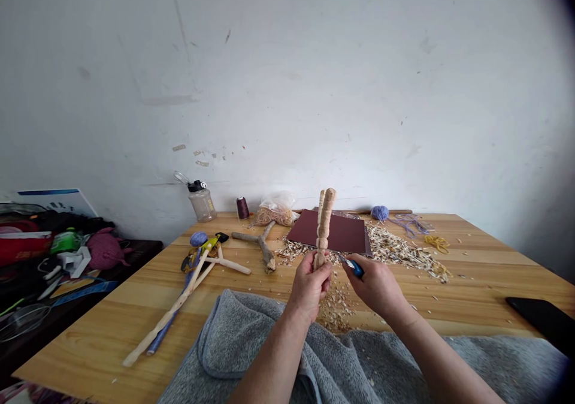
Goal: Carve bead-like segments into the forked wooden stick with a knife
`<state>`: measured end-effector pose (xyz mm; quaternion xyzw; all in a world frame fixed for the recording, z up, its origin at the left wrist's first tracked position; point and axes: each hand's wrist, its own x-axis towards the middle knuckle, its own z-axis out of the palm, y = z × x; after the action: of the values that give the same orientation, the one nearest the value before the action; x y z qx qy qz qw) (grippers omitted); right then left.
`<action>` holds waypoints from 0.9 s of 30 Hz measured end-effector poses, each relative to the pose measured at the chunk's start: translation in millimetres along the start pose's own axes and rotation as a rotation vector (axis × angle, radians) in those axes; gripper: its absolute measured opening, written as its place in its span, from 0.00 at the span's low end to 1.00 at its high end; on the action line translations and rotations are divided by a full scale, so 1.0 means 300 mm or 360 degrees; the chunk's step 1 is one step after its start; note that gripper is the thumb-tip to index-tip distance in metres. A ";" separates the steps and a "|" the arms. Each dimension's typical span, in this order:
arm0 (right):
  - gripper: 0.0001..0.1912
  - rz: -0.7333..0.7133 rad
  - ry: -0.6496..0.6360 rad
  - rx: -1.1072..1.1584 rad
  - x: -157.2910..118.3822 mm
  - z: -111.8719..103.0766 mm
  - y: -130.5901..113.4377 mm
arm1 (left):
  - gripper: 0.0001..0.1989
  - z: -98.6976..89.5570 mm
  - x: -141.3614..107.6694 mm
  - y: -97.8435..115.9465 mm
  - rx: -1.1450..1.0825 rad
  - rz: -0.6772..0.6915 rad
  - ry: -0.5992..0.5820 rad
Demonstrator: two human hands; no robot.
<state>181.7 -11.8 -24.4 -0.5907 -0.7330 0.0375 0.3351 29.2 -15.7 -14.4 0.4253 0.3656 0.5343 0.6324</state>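
A pale, peeled wooden stick (pixel 325 221) with carved notches stands upright, my left hand (pixel 309 287) wrapped round its lower end. Just to the right, my right hand (pixel 375 284) grips a knife with a blue handle (pixel 354 268); its short blade points left toward the stick, with a small gap between them. Behind the stick lies a dark red board (pixel 341 233). Wood shavings (pixel 399 248) are heaped around the board, and smaller chips (pixel 336 302) lie scattered below the hands. A grey towel (pixel 242 332) covers the table's front edge beneath my forearms.
Peeled sticks (pixel 179 302) and a forked branch (pixel 258 242) lie left on the wooden table (pixel 103 326). Along the back are a bottle (pixel 202 203), a thread spool (pixel 242 208), a plastic bag (pixel 275 210) and blue yarn (pixel 380 213). A black flat object (pixel 539 317) lies right.
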 end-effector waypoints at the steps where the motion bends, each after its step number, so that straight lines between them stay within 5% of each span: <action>1: 0.13 -0.0005 -0.0003 0.0047 0.000 0.003 0.000 | 0.17 0.001 -0.001 0.002 -0.0011 -0.0016 0.0013; 15: 0.15 0.0020 -0.0023 0.0140 0.000 0.018 0.001 | 0.15 -0.014 0.012 0.022 -0.0432 -0.0324 0.0140; 27: 0.11 -0.0010 -0.0095 -0.0172 -0.009 0.006 -0.008 | 0.13 -0.021 0.013 0.027 -0.0510 -0.0275 0.0097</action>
<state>178.9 -14.4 -25.8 -0.6042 -0.7455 0.0143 0.2808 21.0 -10.2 -9.2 0.2697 0.3301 0.5420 0.7242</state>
